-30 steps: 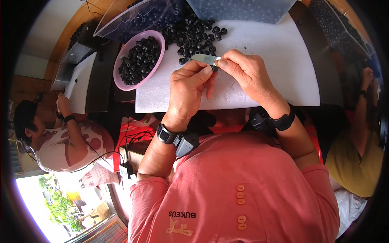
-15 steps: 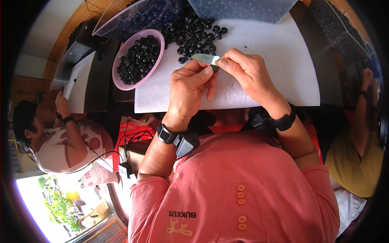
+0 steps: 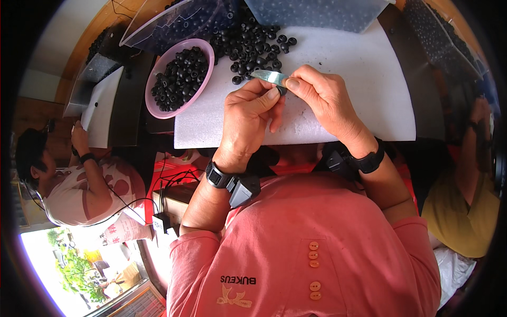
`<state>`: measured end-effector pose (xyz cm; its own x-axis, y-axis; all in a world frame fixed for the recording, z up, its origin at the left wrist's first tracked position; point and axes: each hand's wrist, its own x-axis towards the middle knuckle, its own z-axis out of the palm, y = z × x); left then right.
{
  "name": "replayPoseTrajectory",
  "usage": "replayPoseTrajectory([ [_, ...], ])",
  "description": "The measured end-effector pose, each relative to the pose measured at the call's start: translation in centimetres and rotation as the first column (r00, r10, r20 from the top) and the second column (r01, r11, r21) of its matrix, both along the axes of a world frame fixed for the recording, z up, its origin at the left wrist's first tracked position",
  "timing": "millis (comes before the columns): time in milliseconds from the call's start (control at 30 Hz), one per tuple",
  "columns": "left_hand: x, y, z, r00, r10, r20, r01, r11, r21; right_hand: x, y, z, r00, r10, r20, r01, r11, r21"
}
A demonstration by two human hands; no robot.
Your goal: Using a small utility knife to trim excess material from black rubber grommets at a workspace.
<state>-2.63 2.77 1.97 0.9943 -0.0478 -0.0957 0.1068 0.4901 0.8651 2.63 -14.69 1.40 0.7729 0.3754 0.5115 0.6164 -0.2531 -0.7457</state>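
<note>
Between the thumb and fingers of my left hand [image 3: 247,112] is a small round black piece [image 3: 282,91], partly covered by my fingertips. My right hand [image 3: 323,96] pinches a short knife [image 3: 268,77] close to its blade, which points left above the black piece. Its handle is hidden in my fingers. Both hands are over the front part of a white foam board [image 3: 364,68]. Just beyond the blade lies a loose pile of black ring-like pieces [image 3: 252,47], several with a visible hole.
Left of my hands a pink bowl [image 3: 149,95] holds many black pieces. A clear bin [image 3: 132,37] and a bluish translucent bin [image 3: 317,13] stand at the back. One person [image 3: 90,179] sits at the left, another [image 3: 459,211] at the right.
The knife and the black piece have turned very slightly in my fingers. The whole view has shifted a little; both grips stay the same.
</note>
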Motion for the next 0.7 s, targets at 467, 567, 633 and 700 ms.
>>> replayPoseTrajectory([
  [467, -0.12, -0.30, -0.07, 1.000, 0.020, -0.003, -0.020, 1.000, 0.006, -0.15, 0.21, 0.00, 0.999, -0.019, 0.051, 0.021, 0.999, -0.032],
  [567, -0.13, -0.39, -0.11, 0.999, 0.040, -0.026, -0.040, 0.999, -0.007, -0.18, 0.05, 0.16, 0.999, 0.005, 0.041, -0.002, 0.998, -0.061],
  [633, -0.09, -0.40, -0.01, 0.998, 0.047, -0.044, -0.047, 0.999, -0.010, 0.01, 0.01, -0.15, 0.999, 0.020, 0.035, -0.019, 0.999, -0.031],
  [700, -0.09, -0.34, -0.07, 0.998, 0.038, -0.043, -0.039, 0.999, -0.014, 0.08, 0.05, -0.21, 0.999, 0.029, 0.026, -0.029, 1.000, -0.011],
])
